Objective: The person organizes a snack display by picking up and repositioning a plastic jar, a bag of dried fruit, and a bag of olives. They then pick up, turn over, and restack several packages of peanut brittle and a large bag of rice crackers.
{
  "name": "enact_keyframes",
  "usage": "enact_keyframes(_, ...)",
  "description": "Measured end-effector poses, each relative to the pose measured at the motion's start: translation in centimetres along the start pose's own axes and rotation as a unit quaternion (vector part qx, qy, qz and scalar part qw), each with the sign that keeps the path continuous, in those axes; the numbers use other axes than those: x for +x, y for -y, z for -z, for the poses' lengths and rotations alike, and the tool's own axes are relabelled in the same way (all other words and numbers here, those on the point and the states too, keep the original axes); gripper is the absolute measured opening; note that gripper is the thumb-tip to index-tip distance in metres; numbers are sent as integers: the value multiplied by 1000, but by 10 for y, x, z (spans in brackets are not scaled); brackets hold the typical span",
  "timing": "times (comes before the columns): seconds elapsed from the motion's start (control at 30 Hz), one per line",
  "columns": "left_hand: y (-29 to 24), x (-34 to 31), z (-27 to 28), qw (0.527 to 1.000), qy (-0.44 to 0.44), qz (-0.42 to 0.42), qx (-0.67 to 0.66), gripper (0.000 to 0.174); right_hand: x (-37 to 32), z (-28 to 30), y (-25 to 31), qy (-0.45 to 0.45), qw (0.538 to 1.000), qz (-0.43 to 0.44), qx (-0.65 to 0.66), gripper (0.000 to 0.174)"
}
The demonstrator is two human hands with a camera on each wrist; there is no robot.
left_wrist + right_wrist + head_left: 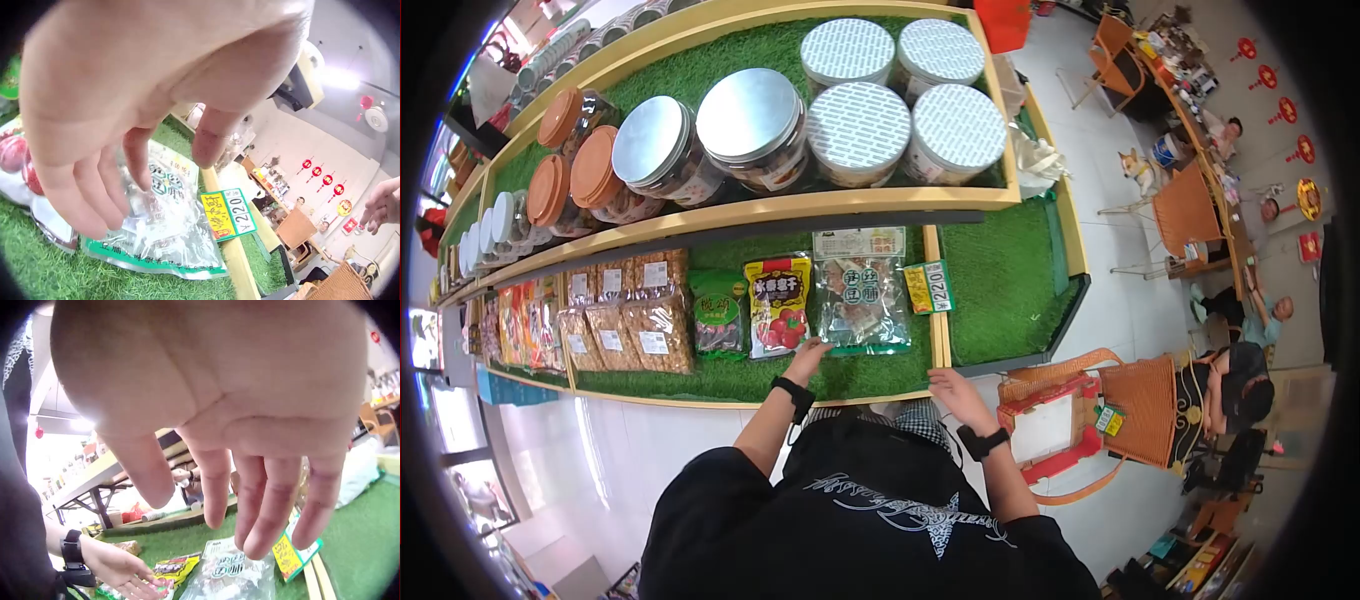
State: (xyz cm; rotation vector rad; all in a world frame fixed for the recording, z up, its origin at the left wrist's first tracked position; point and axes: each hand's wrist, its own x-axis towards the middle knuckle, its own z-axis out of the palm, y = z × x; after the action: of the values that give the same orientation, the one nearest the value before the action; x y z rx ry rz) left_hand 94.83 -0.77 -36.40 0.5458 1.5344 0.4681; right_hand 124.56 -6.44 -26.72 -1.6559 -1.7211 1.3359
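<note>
A clear bag with a green bottom edge [862,300] lies flat on the green turf shelf [800,385]. The left hand [806,362] is at its lower left corner, fingers relaxed; in the left wrist view this hand [144,94] hangs over the bag [165,212]. Left of the clear bag is a yellow and white bag with red fruit [778,308], then a green bag [720,312]. The right hand [960,395] is near the wooden divider at the shelf's front edge, holding nothing; its fingers hang loosely apart in the right wrist view [231,425]. A price card [930,287] leans at the divider.
Large lidded jars [752,115] fill the upper shelf behind. Packs of brown snacks [655,335] lie farther left. To the right stand a wicker chair [1140,410] and a red-edged box [1050,430]. Several people sit at the far right.
</note>
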Motion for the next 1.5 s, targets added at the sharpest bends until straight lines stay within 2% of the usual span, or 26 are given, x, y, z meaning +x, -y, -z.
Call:
enact_keyframes(0.03,6,8,1,1000,-6,6,-6,62,13,-2,-13,23,991,-83,98,33)
enact_keyframes(0.1,23,29,-2,999,-26,20,-35,72,41,-5,-42,68,926,-248,276,35)
enact_keyframes(0.13,19,27,-5,998,-40,31,-42,67,54,-11,-57,68,915,-276,287,42)
enact_keyframes(0.17,24,33,-7,997,-50,38,-54,67,69,-16,-74,83,915,-279,280,42)
enact_keyframes(0.23,50,49,-8,990,-64,-99,-73,62,93,-34,-107,86,936,-282,194,48)
enact_keyframes(0.3,73,60,-13,978,-157,-133,-39,55,109,-49,-144,93,958,-229,144,52)
enact_keyframes(0.4,88,67,-15,980,-163,-117,-19,53,124,-44,-107,120,937,-308,117,54)
enact_keyframes(0.43,98,74,-17,968,-193,-159,-17,52,126,-45,-106,126,935,-310,116,54)
enact_keyframes(0.47,111,79,-18,954,-222,-200,-14,50,126,-48,-105,110,920,-326,185,51)
enact_keyframes(0.5,115,78,-19,955,-224,-194,-17,50,126,-49,-101,92,901,-341,253,50)
enact_keyframes(0.57,117,82,-16,975,-148,-164,-4,49,123,-52,-94,101,890,-344,282,47)
enact_keyframes(0.6,70,44,-19,991,-95,-91,-16,48,123,-53,-91,112,888,-335,295,45)
enact_keyframes(0.7,65,45,-18,993,-81,-85,-10,48,126,-58,-84,124,887,-311,317,37)
enact_keyframes(0.83,50,30,-14,994,-75,-61,-49,50,132,-68,-89,85,914,-324,230,25)
enact_keyframes(0.9,40,21,-10,995,-42,-13,-87,52,138,-75,-110,122,945,-246,181,19)
enact_keyframes(0.97,39,17,-5,994,-44,-20,-101,51,136,-67,-80,96,942,-244,208,18)
enact_keyframes(1.03,34,13,-2,992,-41,-30,-119,51,134,-54,-55,128,926,-237,264,15)
enact_keyframes(1.1,31,6,3,993,-6,13,-113,49,131,-43,-35,123,925,-229,277,13)
enact_keyframes(1.13,35,9,4,991,-5,4,-134,41,128,-38,-29,141,924,-205,291,14)
enact_keyframes(1.17,36,9,5,991,-2,-4,-133,41,124,-33,-23,158,922,-179,304,14)
enact_keyframes(1.23,32,5,6,986,81,9,-143,32,113,-29,-8,173,930,-141,292,13)
enact_keyframes(1.27,33,1,4,985,80,1,-152,26,112,-29,-7,163,942,-130,262,13)
enact_keyframes(1.33,25,-15,2,983,82,-9,-165,35,114,-32,-9,146,954,-115,234,13)
enact_keyframes(1.4,26,-20,1,983,83,-21,-164,39,118,-35,-11,153,970,-2,188,13)
enact_keyframes(1.43,28,-18,1,981,69,-46,-175,40,118,-35,-10,147,971,2,191,13)
enact_keyframes(1.5,24,-19,2,979,57,-74,-180,41,117,-36,-6,179,959,-82,206,13)
